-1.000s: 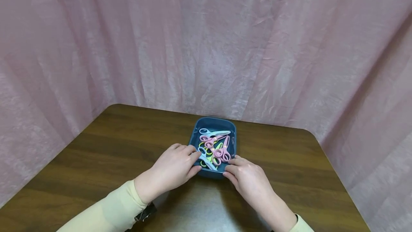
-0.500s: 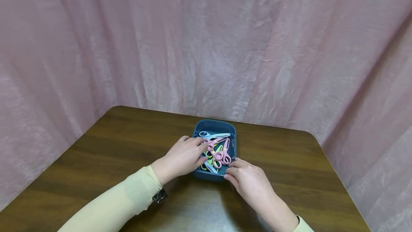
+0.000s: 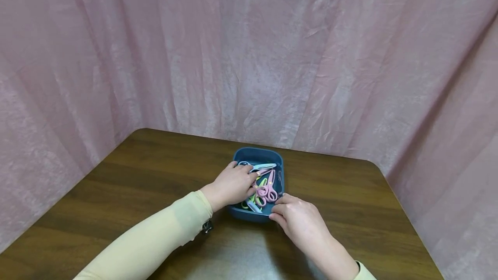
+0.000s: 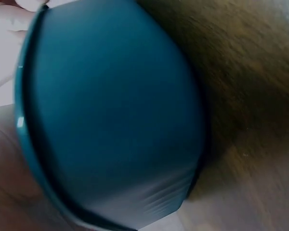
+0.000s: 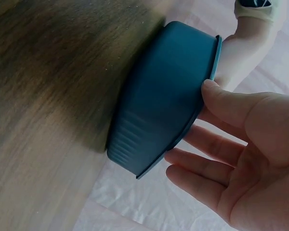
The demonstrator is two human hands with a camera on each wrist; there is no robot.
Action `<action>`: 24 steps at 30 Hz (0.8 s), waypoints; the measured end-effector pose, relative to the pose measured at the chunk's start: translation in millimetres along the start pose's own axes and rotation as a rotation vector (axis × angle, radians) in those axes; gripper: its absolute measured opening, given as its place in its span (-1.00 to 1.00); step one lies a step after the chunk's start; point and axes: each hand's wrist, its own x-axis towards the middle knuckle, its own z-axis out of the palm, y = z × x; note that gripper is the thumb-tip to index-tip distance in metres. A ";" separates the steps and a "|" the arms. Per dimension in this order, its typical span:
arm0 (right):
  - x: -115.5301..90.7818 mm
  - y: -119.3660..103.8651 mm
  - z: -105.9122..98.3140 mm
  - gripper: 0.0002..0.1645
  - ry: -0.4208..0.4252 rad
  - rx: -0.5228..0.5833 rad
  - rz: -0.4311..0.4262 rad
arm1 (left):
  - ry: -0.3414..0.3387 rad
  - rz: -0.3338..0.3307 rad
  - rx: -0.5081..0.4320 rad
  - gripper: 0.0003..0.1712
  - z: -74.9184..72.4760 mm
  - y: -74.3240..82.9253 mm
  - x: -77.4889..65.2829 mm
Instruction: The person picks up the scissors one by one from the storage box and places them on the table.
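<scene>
A dark teal plastic bin (image 3: 249,216) on the table holds several pairs of scissors. Over its left side reaches my left hand (image 3: 233,185), fingers fairly straight and spread, fingertips at the light blue scissors (image 3: 265,167) near the back; the thumb and fingertips are partly hidden. Pink scissors (image 3: 271,180) and green scissors (image 3: 263,182) lie to the right of that hand. Blades of another light blue pair (image 3: 254,206) show at the front. My right hand (image 3: 303,221) grips the bin's front right corner, thumb on the rim (image 5: 215,62) and fingers along the side.
The brown wooden table (image 3: 163,159) extends around the bin. Behind its far edge hangs a pink curtain (image 3: 249,64), which also closes off both sides. A dark watch-like band (image 3: 207,227) is on the left wrist.
My left hand has moved away from the front light blue scissors, rightward and toward the back of the bin, over the pink scissors. My right hand has kept its hold on the corner.
</scene>
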 end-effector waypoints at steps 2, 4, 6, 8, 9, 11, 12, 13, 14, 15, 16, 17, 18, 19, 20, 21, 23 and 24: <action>0.0 -0.1 0.3 -0.92 0.007 0.001 0.006 | -0.015 -0.008 0.006 -0.45 2.5 0.3 4.2; 0.2 -0.1 0.9 -0.92 0.016 0.000 0.007 | -0.020 -0.019 0.014 -0.43 4.9 0.2 7.9; 0.5 0.0 1.6 -0.92 0.024 -0.003 0.002 | -0.017 -0.028 0.034 -0.43 7.4 -0.1 10.7; 1.0 0.1 2.2 -0.92 0.027 -0.005 -0.005 | -0.006 -0.033 0.062 -0.45 9.6 -0.4 12.2; 1.2 0.2 2.4 -0.92 0.027 -0.007 -0.009 | -0.001 -0.033 0.077 -0.46 10.4 -0.5 12.7; 1.2 -0.2 2.5 -0.92 0.026 -0.009 -0.014 | 0.000 -0.032 0.101 -0.48 11.8 -0.5 13.3; 1.2 -0.3 2.5 -0.92 0.026 -0.012 -0.016 | -0.002 -0.030 0.110 -0.48 12.3 -0.6 13.7; 1.3 -0.4 2.4 -0.92 0.026 -0.015 -0.018 | 0.000 -0.031 0.112 -0.48 12.6 -0.6 14.2; 1.2 -0.6 2.2 -0.92 0.027 -0.016 -0.018 | -0.008 -0.032 0.115 -0.48 12.9 -0.6 14.8; 1.2 -0.7 2.0 -0.92 0.028 -0.017 -0.015 | -0.017 -0.034 0.117 -0.48 12.7 -0.5 15.3; 1.2 -0.8 1.8 -0.92 0.027 -0.018 -0.012 | -0.028 -0.036 0.118 -0.48 12.3 -0.4 15.9; 1.4 -0.9 1.7 -0.92 0.027 -0.018 -0.009 | -0.036 -0.038 0.117 -0.48 11.8 -0.3 16.5; 1.4 -0.8 1.6 -0.92 0.026 -0.016 -0.006 | -0.043 -0.040 0.116 -0.49 11.4 -0.3 17.1; 1.4 -0.8 1.5 -0.92 0.025 -0.013 -0.003 | -0.052 -0.042 0.115 -0.51 10.7 -0.2 17.4; 1.4 -0.8 1.4 -0.92 0.025 -0.012 -0.001 | -0.062 -0.044 0.114 -0.51 10.3 -0.2 17.9; 1.4 -0.7 1.4 -0.92 0.025 -0.010 0.001 | -0.070 -0.046 0.112 -0.52 9.9 -0.1 18.4; 1.4 -0.7 1.6 -0.92 0.026 -0.009 -0.001 | -0.082 -0.049 0.105 -0.54 10.0 -0.5 19.7; 1.3 -0.6 1.6 -0.92 0.028 -0.009 -0.003 | -0.088 -0.050 0.103 -0.55 10.2 -0.7 20.3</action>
